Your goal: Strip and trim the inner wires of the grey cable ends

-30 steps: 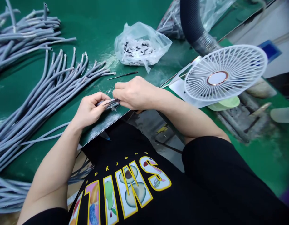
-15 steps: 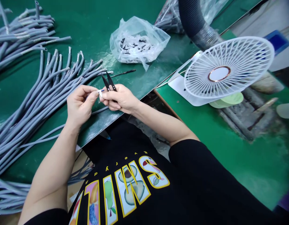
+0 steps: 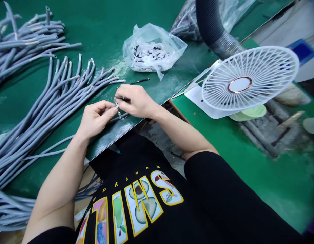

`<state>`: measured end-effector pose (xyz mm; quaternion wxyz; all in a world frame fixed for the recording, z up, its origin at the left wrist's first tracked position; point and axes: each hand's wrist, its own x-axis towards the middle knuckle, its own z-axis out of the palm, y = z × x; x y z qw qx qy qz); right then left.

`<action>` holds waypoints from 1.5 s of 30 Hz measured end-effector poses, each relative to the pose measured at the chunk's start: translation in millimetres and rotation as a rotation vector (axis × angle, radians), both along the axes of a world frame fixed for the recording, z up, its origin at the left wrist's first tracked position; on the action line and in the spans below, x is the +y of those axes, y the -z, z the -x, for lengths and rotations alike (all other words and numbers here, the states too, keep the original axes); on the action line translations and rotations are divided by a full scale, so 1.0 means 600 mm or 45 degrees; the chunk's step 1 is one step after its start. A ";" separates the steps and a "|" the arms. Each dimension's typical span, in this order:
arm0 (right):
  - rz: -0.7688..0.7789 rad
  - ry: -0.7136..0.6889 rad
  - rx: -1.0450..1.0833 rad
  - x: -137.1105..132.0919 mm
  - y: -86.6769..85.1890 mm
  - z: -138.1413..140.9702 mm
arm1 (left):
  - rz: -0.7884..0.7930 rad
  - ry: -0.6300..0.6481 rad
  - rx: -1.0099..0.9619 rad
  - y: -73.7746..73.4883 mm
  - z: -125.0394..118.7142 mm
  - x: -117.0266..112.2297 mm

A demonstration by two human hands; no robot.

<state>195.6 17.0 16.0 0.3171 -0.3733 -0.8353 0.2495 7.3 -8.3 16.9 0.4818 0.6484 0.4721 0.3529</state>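
Note:
My left hand (image 3: 96, 117) pinches the stripped end of a grey cable (image 3: 45, 152) that trails off to the left over the green table (image 3: 101, 23). My right hand (image 3: 136, 100) is closed just to its right, its fingertips meeting the left thumb at the cable's bare wire tips (image 3: 118, 113). A dark slim tool, the black snips (image 3: 124, 99), pokes out from under the right hand's fingers. Both hands hover just above the table's front edge.
Several grey cables (image 3: 40, 101) fan across the table's left side, with another bundle (image 3: 22, 37) at the back left. A clear bag of small black and white parts (image 3: 152, 51) lies behind the hands, beside a thin black pick (image 3: 139, 80). A white fan (image 3: 248, 79) and a black hose (image 3: 210, 27) stand at the right.
The right hand has turned palm down, so the black snips that stood upright are now mostly hidden under its fingers. Both hands have dropped closer to the table.

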 end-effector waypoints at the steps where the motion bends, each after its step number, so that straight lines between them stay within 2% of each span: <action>1: 0.099 -0.058 0.109 0.006 0.001 -0.001 | 0.042 -0.004 -0.049 -0.001 0.003 0.001; 3: 0.335 -0.152 0.325 0.014 0.005 0.001 | 0.129 -0.036 -0.178 -0.003 0.008 0.003; 5: 0.543 -0.168 0.480 0.016 0.013 0.007 | 0.209 -0.089 -0.302 -0.003 0.010 0.007; 7: 0.606 -0.121 0.565 0.013 0.020 0.014 | 0.272 -0.140 -0.368 -0.001 0.011 0.011; 9: 0.490 -0.058 0.578 0.010 0.025 0.016 | 0.293 -0.165 -0.369 0.001 0.010 0.013; 12: 0.203 0.014 0.466 0.010 0.033 0.010 | 0.280 -0.142 -0.307 0.008 0.005 0.014; 15: 0.089 0.056 0.356 0.011 0.047 0.000 | 0.279 -0.126 -0.227 0.013 0.000 0.013; 21: 0.044 0.079 0.280 0.012 0.067 -0.003 | 0.298 -0.153 -0.173 0.019 -0.005 0.018; 26: 0.029 0.071 0.210 0.011 0.064 -0.003 | 0.314 -0.167 -0.209 0.018 -0.005 0.017; 32: 0.074 0.023 0.079 0.012 0.062 0.001 | 0.237 -0.149 -0.368 0.020 -0.001 0.013; 35: 0.085 0.027 0.039 0.014 0.063 0.003 | 0.257 -0.149 -0.330 0.019 -0.003 0.015; 40: 0.076 0.051 0.117 0.018 0.066 0.004 | 0.284 -0.151 -0.300 0.018 -0.006 0.022; 45: 0.105 0.028 0.039 0.022 0.061 0.005 | 0.304 -0.158 -0.269 0.021 -0.005 0.029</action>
